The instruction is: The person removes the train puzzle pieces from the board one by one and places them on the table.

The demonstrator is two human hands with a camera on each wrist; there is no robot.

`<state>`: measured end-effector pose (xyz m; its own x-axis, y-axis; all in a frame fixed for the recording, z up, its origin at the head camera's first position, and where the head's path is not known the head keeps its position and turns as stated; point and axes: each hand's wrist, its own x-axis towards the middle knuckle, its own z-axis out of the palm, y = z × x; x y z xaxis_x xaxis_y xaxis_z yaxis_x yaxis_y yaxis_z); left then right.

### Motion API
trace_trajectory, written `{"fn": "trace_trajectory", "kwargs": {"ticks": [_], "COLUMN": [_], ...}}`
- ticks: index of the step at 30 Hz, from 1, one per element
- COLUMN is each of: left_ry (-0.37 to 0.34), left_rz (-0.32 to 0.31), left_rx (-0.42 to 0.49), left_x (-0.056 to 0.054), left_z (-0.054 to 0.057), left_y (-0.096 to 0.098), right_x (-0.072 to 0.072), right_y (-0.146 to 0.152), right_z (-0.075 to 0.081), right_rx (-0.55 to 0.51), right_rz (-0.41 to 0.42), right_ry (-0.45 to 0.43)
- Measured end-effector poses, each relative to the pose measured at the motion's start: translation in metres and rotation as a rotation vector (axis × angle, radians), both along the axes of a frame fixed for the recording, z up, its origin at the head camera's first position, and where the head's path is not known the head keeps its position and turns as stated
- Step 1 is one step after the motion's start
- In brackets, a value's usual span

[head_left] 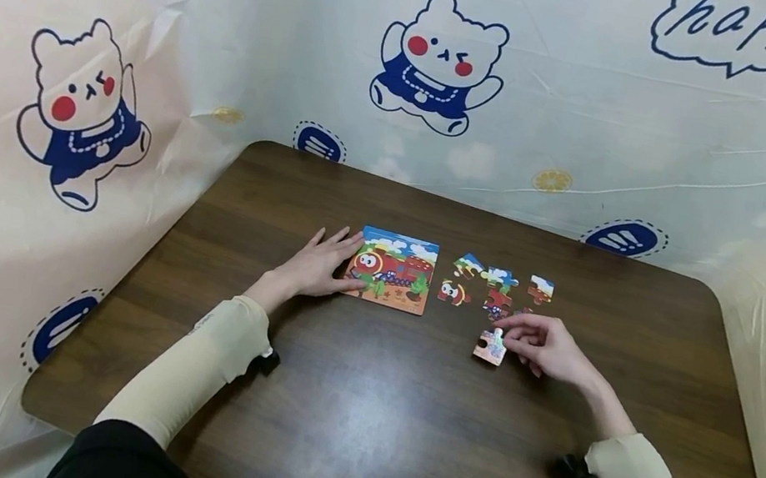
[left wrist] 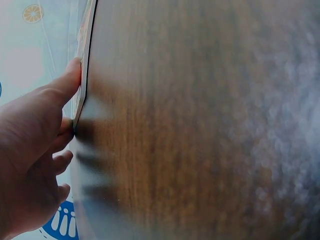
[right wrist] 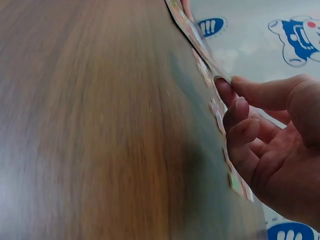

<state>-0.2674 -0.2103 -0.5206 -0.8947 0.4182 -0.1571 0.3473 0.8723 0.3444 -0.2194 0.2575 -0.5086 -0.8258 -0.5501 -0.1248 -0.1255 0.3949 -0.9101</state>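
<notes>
A square jigsaw board [head_left: 389, 295] printed with a red cartoon train lies on the table. My left hand [head_left: 320, 264] rests at its left side, fingers spread and fairly straight; in the left wrist view the thumb [left wrist: 74, 77] lies on the board's edge. To the right, my right hand [head_left: 547, 347] pinches a puzzle piece [head_left: 489, 347] between thumb and fingers. Loose puzzle pieces are spread between board and hand: one with a cartoon eye [head_left: 454, 291], a blue-sky piece [head_left: 501, 278] and a red piece [head_left: 497, 303] among them. The right hand partly hides one piece.
All of this is on a dark wooden table [head_left: 353, 420] with rounded corners. A printed curtain [head_left: 564, 109] with bear figures closes off the back and sides. Another sky piece [head_left: 541, 289] lies farthest right, and a corner-tilted piece [head_left: 468, 265] lies near the board.
</notes>
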Motion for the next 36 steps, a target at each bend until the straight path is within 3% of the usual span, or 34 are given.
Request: {"fn": "trace_trajectory", "kwargs": {"ticks": [5, 15, 22, 27, 33, 36], "left_ry": [0.005, 0.004, 0.000, -0.004, 0.001, 0.002], "left_rz": [0.001, -0.002, -0.005, -0.004, -0.003, -0.007], "left_rx": [0.005, -0.005, 0.003, -0.001, 0.005, 0.007], "left_x": [0.000, 0.004, 0.003, 0.001, 0.001, 0.000], "left_z": [0.001, -0.001, 0.001, 0.000, 0.000, 0.000], "left_y": [0.000, -0.002, 0.000, 0.001, 0.001, 0.001], "right_x": [0.005, 0.016, 0.023, 0.025, 0.017, 0.019], "right_y": [0.014, 0.038, 0.046, 0.048, 0.057, 0.055], "right_z": [0.005, 0.009, 0.007, -0.001, -0.025, -0.026], "right_rx": [0.039, 0.086, 0.112, 0.107, 0.045, 0.057], "right_rz": [-0.006, 0.058, 0.029, 0.000, 0.019, 0.000], "right_ry": [-0.003, -0.021, -0.006, 0.066, 0.190, 0.231]}}
